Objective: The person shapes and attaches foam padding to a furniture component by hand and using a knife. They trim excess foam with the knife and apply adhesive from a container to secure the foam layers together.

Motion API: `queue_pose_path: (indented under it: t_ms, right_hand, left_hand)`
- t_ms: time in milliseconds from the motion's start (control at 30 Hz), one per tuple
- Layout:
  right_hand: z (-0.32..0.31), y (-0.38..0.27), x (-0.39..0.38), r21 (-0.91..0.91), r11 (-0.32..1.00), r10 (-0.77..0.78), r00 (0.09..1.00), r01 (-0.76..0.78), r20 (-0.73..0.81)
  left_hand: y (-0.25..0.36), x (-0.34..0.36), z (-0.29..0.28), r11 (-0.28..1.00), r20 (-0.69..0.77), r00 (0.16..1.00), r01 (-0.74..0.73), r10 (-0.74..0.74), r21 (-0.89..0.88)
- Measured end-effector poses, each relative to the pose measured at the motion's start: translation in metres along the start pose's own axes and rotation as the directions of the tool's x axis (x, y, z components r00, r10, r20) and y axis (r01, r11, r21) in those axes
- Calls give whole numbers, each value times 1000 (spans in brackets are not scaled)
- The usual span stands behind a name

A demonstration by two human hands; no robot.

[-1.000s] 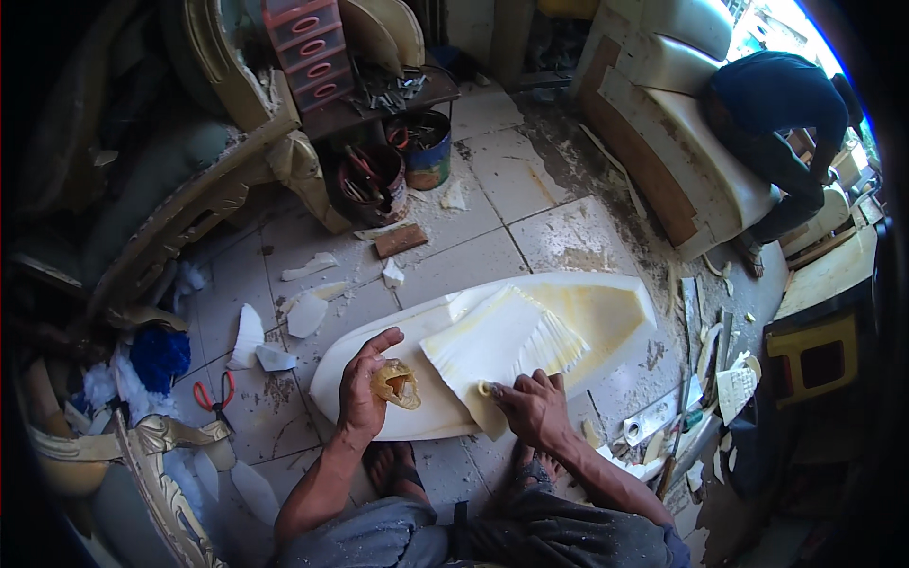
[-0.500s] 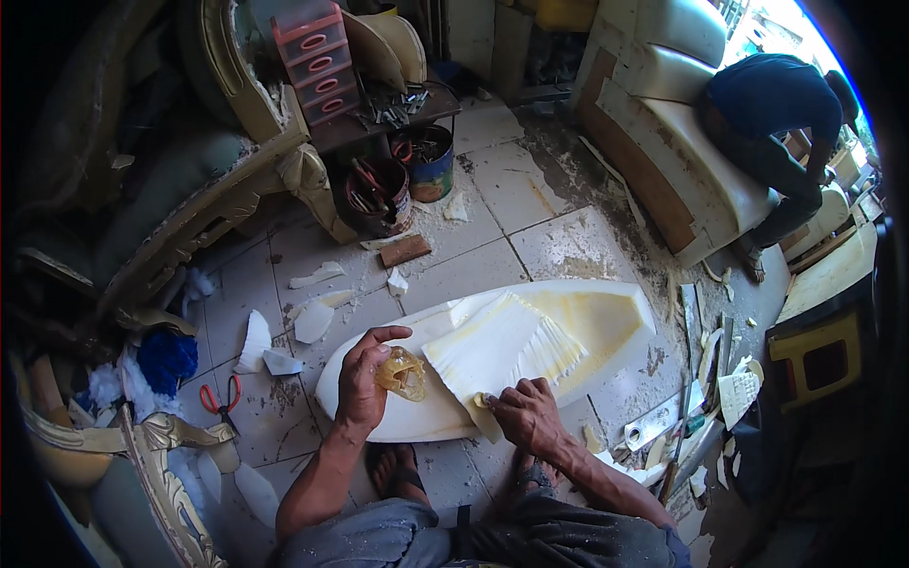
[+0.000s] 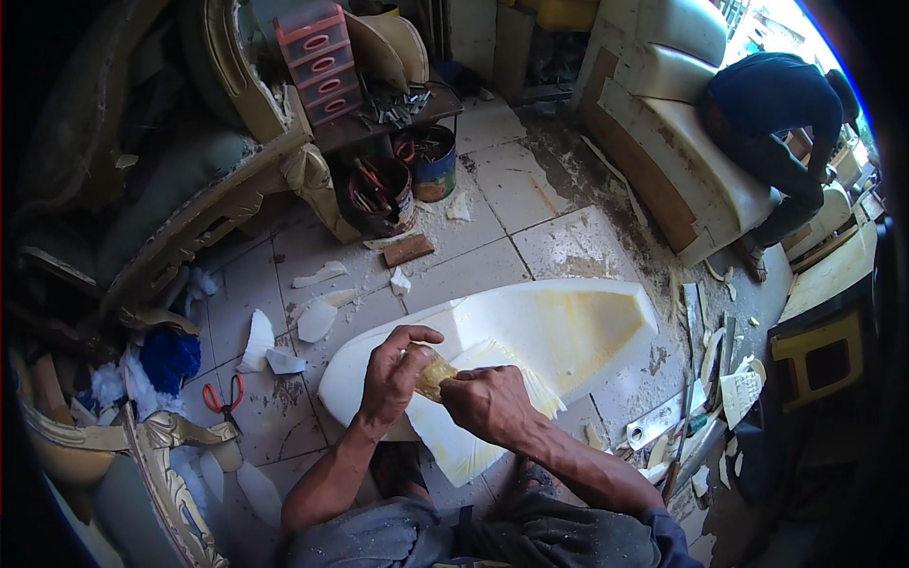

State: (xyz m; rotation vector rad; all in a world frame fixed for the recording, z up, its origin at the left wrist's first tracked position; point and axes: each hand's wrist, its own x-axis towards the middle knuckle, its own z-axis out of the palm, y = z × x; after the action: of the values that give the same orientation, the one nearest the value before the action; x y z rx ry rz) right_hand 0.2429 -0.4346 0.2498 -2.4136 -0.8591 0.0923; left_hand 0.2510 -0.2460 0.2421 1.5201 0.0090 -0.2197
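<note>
My left hand (image 3: 388, 379) is closed around a translucent amber cup (image 3: 433, 375) with ragged edges, tilted toward the other hand. At its mouth is my right hand (image 3: 490, 405), fingers pinched together; the small yellowish scrap they gripped a moment ago is hidden now. Below both hands lies a long white foam piece (image 3: 530, 317), tapering at its ends, with yellow staining toward the right. A thinner foam sheet (image 3: 459, 452) with a ridged edge rests across it and overhangs the near side, partly covered by my hands.
Red-handled scissors (image 3: 223, 395) and foam offcuts (image 3: 317, 320) lie on the tiles at left. Tool-filled buckets (image 3: 382, 197) stand beyond. Carved furniture frames (image 3: 204, 222) crowd the left. Scraps and a metal strip (image 3: 653, 426) lie right; a person (image 3: 772, 114) bends by a pale sofa (image 3: 663, 142).
My right hand has moved up and left from the foam sheet's edge to the cup. The sheet has shifted toward me, uncovering more of the long foam piece.
</note>
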Motion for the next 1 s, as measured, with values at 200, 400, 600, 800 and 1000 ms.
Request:
queue_pose_path:
  t_ms: [200, 400, 600, 800, 1000]
  right_hand:
    - [-3, 11, -5, 444, 876, 57, 956, -186, 289]
    - [-1, 41, -54, 761, 408, 130, 857, -504, 498]
    - [35, 108, -130, 603, 548, 735, 678, -580, -15]
    - [13, 118, -103, 856, 244, 766, 632, -455, 118]
    - [-26, 144, -22, -37, 945, 292, 887, -326, -357]
  left_hand:
    - [-10, 0, -5, 972, 12, 986, -164, 164, 166]
    - [-15, 3, -70, 996, -201, 975, 91, -90, -8]
    - [-55, -55, -71, 867, 145, 869, 488, -473, -100]
    - [-79, -39, -43, 833, 68, 948, 306, -310, -461]
    - [-53, -3, -26, 914, 10, 977, 205, -215, -351]
